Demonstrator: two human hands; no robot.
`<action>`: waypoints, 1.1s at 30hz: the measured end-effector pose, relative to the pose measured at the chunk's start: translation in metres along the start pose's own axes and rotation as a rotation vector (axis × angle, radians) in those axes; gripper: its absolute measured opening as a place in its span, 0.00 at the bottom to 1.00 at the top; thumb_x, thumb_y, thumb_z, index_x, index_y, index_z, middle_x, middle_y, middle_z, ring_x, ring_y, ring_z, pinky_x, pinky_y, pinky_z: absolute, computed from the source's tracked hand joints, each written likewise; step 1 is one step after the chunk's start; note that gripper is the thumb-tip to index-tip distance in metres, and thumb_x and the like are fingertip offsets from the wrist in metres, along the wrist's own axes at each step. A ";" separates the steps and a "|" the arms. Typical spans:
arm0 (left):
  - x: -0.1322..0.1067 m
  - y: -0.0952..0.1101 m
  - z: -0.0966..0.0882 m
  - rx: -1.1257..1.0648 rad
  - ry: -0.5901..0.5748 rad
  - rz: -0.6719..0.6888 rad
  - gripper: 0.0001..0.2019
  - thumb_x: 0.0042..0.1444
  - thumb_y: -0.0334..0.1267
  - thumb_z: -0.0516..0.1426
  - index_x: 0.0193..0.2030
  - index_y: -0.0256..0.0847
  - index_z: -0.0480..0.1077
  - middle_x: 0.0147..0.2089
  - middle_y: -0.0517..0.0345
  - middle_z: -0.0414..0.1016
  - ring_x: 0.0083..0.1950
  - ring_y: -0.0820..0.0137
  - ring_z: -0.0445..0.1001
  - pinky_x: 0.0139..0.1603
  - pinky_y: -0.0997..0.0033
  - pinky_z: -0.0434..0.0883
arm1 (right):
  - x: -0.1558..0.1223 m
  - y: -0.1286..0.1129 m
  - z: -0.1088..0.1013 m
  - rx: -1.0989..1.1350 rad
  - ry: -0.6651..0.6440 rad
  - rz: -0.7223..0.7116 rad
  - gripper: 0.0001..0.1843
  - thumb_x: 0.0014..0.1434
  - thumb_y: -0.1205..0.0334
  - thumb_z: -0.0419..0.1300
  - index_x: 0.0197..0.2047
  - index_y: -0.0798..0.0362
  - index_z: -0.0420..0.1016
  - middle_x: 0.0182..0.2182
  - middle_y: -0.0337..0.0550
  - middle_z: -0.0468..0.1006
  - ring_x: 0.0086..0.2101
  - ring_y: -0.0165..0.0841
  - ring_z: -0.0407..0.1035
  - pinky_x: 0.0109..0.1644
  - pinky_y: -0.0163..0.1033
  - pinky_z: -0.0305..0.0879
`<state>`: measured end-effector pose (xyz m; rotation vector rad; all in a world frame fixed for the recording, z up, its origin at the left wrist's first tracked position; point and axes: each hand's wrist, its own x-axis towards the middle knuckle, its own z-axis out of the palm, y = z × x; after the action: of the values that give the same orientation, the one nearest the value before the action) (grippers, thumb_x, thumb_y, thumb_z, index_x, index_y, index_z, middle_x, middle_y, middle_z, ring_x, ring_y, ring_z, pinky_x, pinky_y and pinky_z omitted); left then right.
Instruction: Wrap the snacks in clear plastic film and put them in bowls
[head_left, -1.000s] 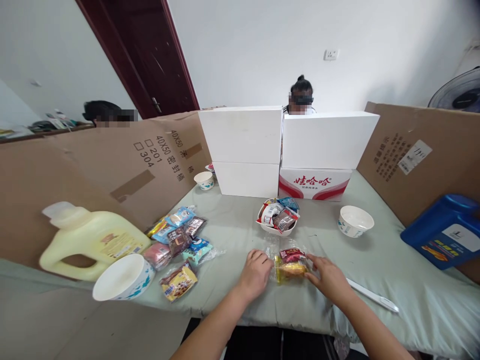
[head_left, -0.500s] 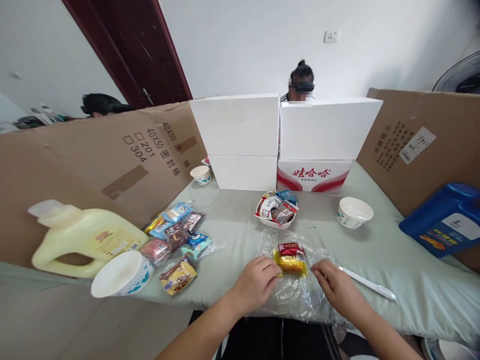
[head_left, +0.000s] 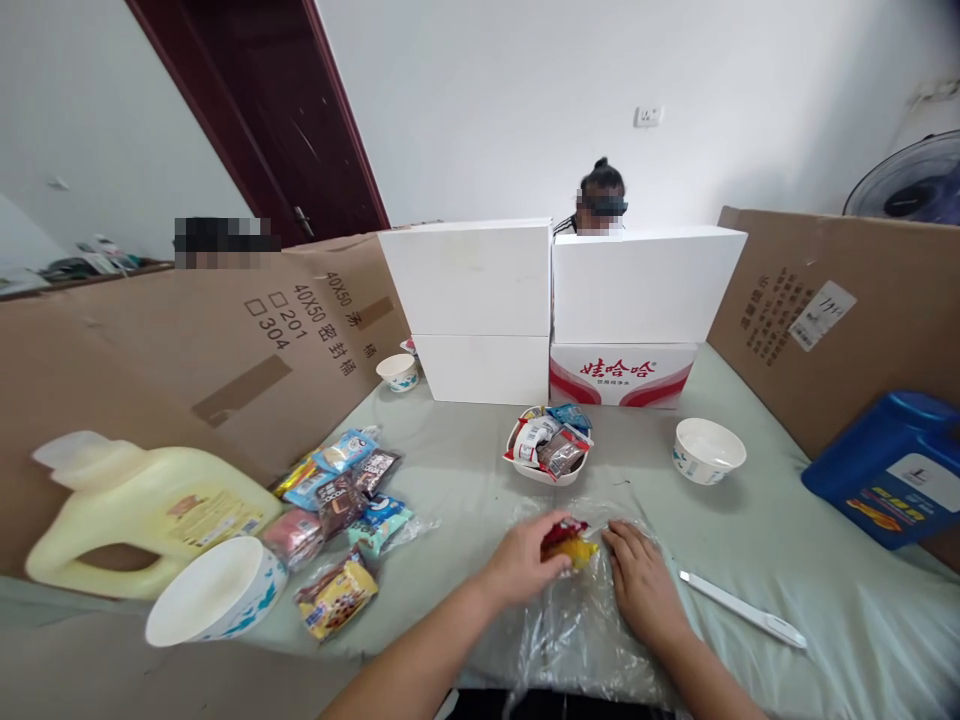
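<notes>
Gripped in my left hand are a yellow snack packet and a dark red snack packet, both partly covered by the fingers. They are held over a clear plastic bag that lies crumpled at the table's near edge. My right hand lies flat on the right part of the bag, fingers stretched out, palm down. Just beyond the hands stands a white bowl filled with wrapped snacks. To the right of my right hand lies a white knife-like tool.
At left are a pile of packaged snacks, a paper bowl and a pale yellow jug. Another bowl and a blue bottle stand right. White boxes and cardboard wall the table; a person sits behind.
My left hand has closed on the yellow and red packets and lifted them off the bag. The right hand has flattened onto the bag. The view has tilted slightly upward.
</notes>
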<state>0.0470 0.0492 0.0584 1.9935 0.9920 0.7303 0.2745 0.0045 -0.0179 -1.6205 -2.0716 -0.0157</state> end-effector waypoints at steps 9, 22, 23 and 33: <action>0.099 0.041 -0.048 0.381 0.491 0.037 0.24 0.60 0.31 0.54 0.63 0.41 0.59 0.60 0.48 0.69 0.59 0.60 0.68 0.60 0.57 0.65 | 0.003 -0.002 0.000 -0.006 -0.054 0.047 0.21 0.62 0.68 0.47 0.55 0.55 0.73 0.57 0.49 0.71 0.58 0.41 0.63 0.62 0.49 0.58; 0.161 0.043 -0.032 1.010 -0.071 0.076 0.27 0.57 0.47 0.59 0.61 0.43 0.62 0.62 0.47 0.65 0.60 0.56 0.66 0.59 0.57 0.63 | 0.003 -0.003 -0.001 -0.010 -0.048 0.044 0.21 0.61 0.68 0.48 0.54 0.54 0.74 0.56 0.47 0.73 0.57 0.40 0.65 0.62 0.48 0.59; 0.165 0.043 -0.035 1.011 -0.085 0.054 0.29 0.56 0.50 0.59 0.62 0.43 0.62 0.61 0.46 0.66 0.60 0.55 0.65 0.59 0.55 0.63 | 0.003 -0.003 -0.001 -0.007 -0.046 0.047 0.21 0.60 0.68 0.48 0.54 0.54 0.74 0.56 0.47 0.73 0.57 0.40 0.65 0.62 0.48 0.59; 0.147 0.064 -0.041 0.997 0.002 0.093 0.23 0.60 0.44 0.54 0.60 0.38 0.64 0.61 0.42 0.64 0.63 0.50 0.59 0.62 0.46 0.56 | 0.004 -0.003 -0.003 0.020 -0.045 0.042 0.21 0.60 0.69 0.48 0.54 0.54 0.74 0.56 0.48 0.72 0.57 0.41 0.64 0.61 0.49 0.60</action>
<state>0.1188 0.1622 0.1548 2.8839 1.4405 0.2703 0.2721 0.0062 -0.0124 -1.6666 -2.0636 0.0563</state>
